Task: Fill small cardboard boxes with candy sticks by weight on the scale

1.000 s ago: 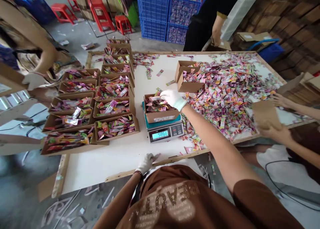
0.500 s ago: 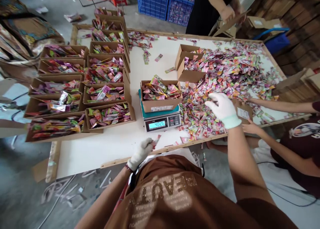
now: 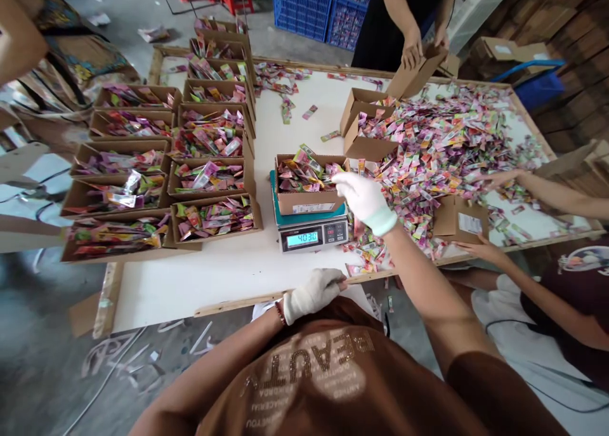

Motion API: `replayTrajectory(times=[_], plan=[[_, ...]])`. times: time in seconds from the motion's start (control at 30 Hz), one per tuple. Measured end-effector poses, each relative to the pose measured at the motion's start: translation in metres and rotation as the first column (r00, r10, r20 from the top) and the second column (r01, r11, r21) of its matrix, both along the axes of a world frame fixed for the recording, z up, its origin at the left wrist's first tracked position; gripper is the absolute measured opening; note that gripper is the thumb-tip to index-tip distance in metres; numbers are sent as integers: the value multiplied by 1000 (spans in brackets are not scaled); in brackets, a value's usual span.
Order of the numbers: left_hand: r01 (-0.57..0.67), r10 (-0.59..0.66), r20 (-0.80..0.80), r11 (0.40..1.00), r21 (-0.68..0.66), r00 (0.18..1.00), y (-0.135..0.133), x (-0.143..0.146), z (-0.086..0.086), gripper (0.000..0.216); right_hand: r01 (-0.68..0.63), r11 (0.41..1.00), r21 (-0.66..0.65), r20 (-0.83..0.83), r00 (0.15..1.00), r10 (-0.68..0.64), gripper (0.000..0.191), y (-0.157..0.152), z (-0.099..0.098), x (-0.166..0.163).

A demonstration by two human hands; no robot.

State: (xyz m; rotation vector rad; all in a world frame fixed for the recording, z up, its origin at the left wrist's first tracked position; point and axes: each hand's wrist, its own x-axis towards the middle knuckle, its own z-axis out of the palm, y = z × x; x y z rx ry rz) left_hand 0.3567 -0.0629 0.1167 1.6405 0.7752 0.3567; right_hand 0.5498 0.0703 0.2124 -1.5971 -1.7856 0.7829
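My right hand [image 3: 365, 202], in a white glove, reaches to the right rim of a small cardboard box [image 3: 304, 202]. Its fingers stretch over the packets inside, and I see nothing held in them. Full of colourful small packets [image 3: 304, 169], the box sits on a digital scale [image 3: 314, 236] whose display reads 4030. At the table's front edge is my gloved left hand [image 3: 314, 293], fingers curled together and bare at the tips; whatever they hold, if anything, is hidden. A large heap of loose packets [image 3: 442, 138] spreads to the right of the scale.
Filled boxes [image 3: 214, 217] stand in rows on the left of the white table [image 3: 238, 264]. Partly folded boxes [image 3: 368, 141] stand behind the scale. Another person's hand [image 3: 480, 251] touches a carton [image 3: 460, 220] at right. A person at the back handles a carton [image 3: 416, 74].
My right hand has moved left from the heap to the box. My left hand has shifted right along the table edge. The display went from 4026 to 4030. The person behind lowered a carton toward the table.
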Motion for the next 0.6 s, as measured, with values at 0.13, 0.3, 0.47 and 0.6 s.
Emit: replayTrajectory(times=[0.13,0.3,0.47,0.6], plan=[[-136,154,-72,968,208,985,33,-26,12,24,-62,990,-125,502,857,118,19,71,6,-27],[-389,454,41,711,586,890,101,-59,56,20,-90,932,-350,639,705,308,14,95,5,-47],[-476,543,100,616,628,834,134,-73,78,17,-165,958,-235,548,792,271,22,70,22,-8],[-488,541,132,593,641,831,149,-66,78,19,-166,986,-22,306,938,164,21,55,28,16]])
